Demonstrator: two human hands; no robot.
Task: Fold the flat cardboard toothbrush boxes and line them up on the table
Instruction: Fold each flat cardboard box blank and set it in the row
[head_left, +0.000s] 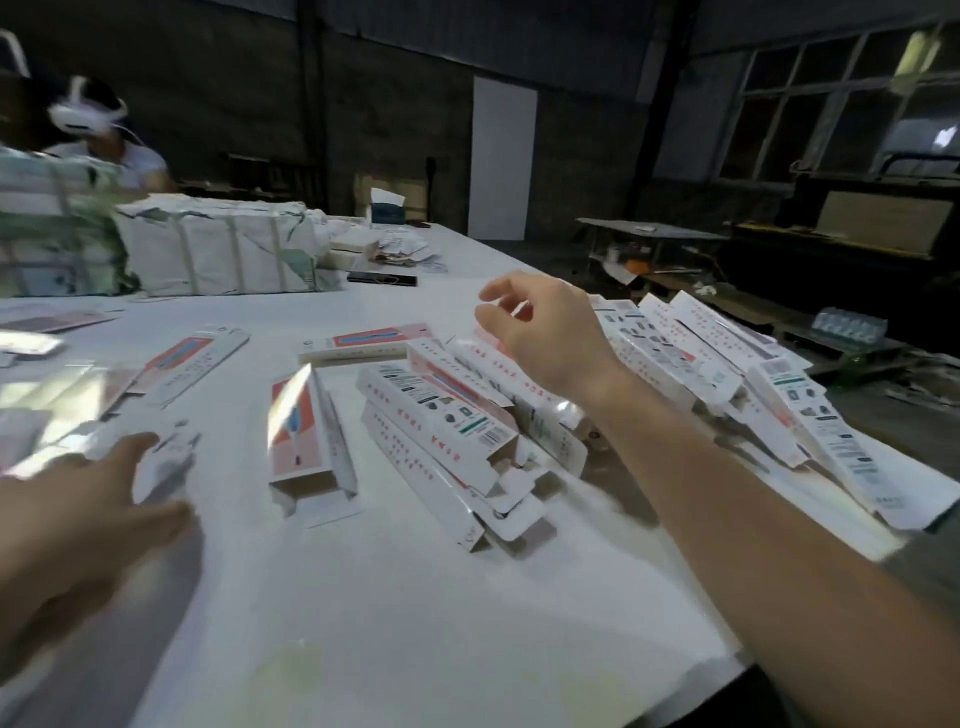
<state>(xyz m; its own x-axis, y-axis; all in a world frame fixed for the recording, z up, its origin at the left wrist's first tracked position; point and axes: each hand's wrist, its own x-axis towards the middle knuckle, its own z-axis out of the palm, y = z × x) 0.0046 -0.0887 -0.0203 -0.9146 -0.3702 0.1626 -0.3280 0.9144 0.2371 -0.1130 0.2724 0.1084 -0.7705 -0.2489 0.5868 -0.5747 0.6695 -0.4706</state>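
Note:
Folded white and pink toothbrush boxes lie in a loose row across the white table, with more piled at the right. One folded box sits alone at the centre, its near end open. My right hand hovers above the row with fingers loosely spread, holding nothing. At the lower left my left hand reaches with straight fingers toward a blurred flat box; whether it touches it is unclear. Flat boxes lie at the left.
Strapped white bundles stand at the back left, next to a person wearing a white headset. A dark phone-like slab and paper scraps lie at the back. The table's right edge drops to a cluttered floor with a pallet.

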